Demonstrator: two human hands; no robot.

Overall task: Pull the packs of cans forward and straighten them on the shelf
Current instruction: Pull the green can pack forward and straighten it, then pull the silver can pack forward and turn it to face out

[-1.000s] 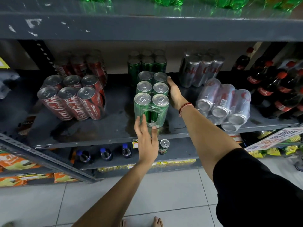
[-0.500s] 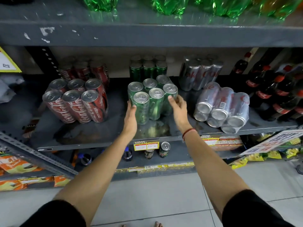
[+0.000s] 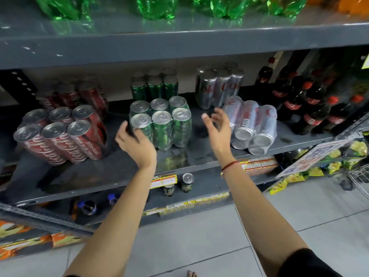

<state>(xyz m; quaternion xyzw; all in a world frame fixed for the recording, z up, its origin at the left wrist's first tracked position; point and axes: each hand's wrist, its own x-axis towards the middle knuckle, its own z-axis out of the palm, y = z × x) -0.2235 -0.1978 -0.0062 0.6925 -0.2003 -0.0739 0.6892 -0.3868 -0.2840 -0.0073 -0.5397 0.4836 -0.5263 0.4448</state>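
Note:
A shrink-wrapped green pack of cans (image 3: 165, 126) stands upright mid-shelf, square to the front. My left hand (image 3: 137, 144) cups its front-left can, thumb on the side and fingers on the front. My right hand (image 3: 217, 128) hovers open to the right of the pack, off it, palm toward it. A red pack of cans (image 3: 65, 136) leans tilted at the left. A silver pack of cans (image 3: 251, 126) lies on its side at the right. Behind them stand rear packs, red (image 3: 79, 96), green (image 3: 154, 86) and silver (image 3: 219, 86).
The grey shelf (image 3: 99, 176) has bare room along its front edge. Cola bottles (image 3: 311, 108) crowd the right end. Green bottles (image 3: 157, 7) sit on the shelf above. Loose cans (image 3: 187, 182) stand on the lower shelf. A hanging sign (image 3: 311, 156) sticks out at the right.
The green pack was turned from lengthwise to face the front and now stands straight. My right hand has let go and moved right; my left hand stays at the pack's left corner.

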